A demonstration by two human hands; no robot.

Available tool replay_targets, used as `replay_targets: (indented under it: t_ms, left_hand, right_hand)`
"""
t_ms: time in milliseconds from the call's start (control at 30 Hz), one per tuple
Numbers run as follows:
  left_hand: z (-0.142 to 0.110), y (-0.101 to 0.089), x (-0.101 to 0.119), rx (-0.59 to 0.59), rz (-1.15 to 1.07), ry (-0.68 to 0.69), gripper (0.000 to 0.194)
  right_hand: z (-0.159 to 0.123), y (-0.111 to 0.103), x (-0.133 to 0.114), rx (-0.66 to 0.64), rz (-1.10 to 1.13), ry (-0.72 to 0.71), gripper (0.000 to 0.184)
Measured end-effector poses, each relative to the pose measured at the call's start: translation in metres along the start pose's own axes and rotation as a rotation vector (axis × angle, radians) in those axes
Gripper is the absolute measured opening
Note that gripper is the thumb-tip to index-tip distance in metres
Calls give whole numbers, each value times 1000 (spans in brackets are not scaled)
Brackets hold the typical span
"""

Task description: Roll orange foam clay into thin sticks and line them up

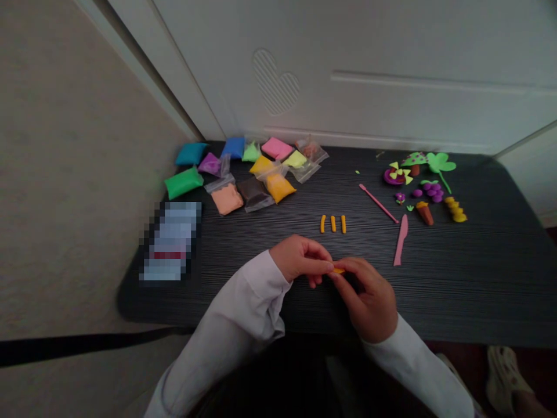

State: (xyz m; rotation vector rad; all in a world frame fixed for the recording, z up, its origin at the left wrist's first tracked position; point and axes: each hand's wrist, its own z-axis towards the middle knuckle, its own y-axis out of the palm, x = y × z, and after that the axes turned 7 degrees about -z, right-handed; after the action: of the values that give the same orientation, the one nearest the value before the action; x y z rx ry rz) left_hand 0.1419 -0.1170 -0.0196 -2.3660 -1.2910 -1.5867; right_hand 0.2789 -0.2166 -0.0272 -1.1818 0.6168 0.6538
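Note:
My left hand (302, 259) and my right hand (366, 296) meet above the front of the dark table. Between their fingertips they pinch a small piece of orange modelling clay (339, 270), mostly covered by the fingers. Just beyond, three short orange clay rolls (333, 224) lie side by side on the tabletop. To the right of them are a pink clay knife (401, 240) and a thin pink modelling stick (378, 203).
Several bags of coloured clay (253, 193) lie at the back left, with a blurred-out phone-like rectangle (173, 241) nearer the left edge. Small clay figures, among them purple grapes (432, 191) and a green clover (440, 163), sit at the back right. A white panel (383, 110) rises behind the table (487, 290).

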Motion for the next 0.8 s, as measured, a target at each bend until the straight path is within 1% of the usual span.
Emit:
replay_targets:
  t_ms: [100, 200, 267, 300, 367, 400, 433, 500, 533, 633, 800]
  left_hand:
    - [-1, -2, 1, -26, -16, -30, 14]
    - [-5, -2, 3, -74, -53, -33, 12]
    - [-11, -3, 4, -143, -88, -20, 12]
    - [-14, -3, 5, -201, -103, -13, 12]
    - [-18, -3, 7, -264, -147, 53, 15]
    - [-19, -3, 7, -258, -158, 85, 15]
    - [-18, -3, 8, -205, -176, 135, 14]
    - [-15, -2, 7, -106, -196, 175, 14]
    - [-12, -2, 6, -78, -207, 178, 17]
    - [-6, 0, 4, -81, -215, 162, 18]
    - [-3, 2, 3, -68, -163, 139, 17]
  right_hand:
    - [0, 0, -2, -22, 12, 24, 10]
    - [-1, 1, -1, 10, 31, 48, 9]
    - [-1, 1, 2, 91, 81, 116, 9]
    - [-1, 2, 4, 146, 125, 162, 9]
    - [-2, 3, 6, 256, 238, 229, 10]
    - [-2, 3, 7, 289, 294, 238, 11]
    - [-3, 4, 7, 300, 341, 231, 13]
    - [-4, 4, 6, 255, 393, 202, 17]
    - [-5, 4, 6, 218, 401, 190, 19]
    - [-8, 3, 6, 135, 367, 160, 24]
    - [-5, -2, 7, 107, 232, 49, 28]
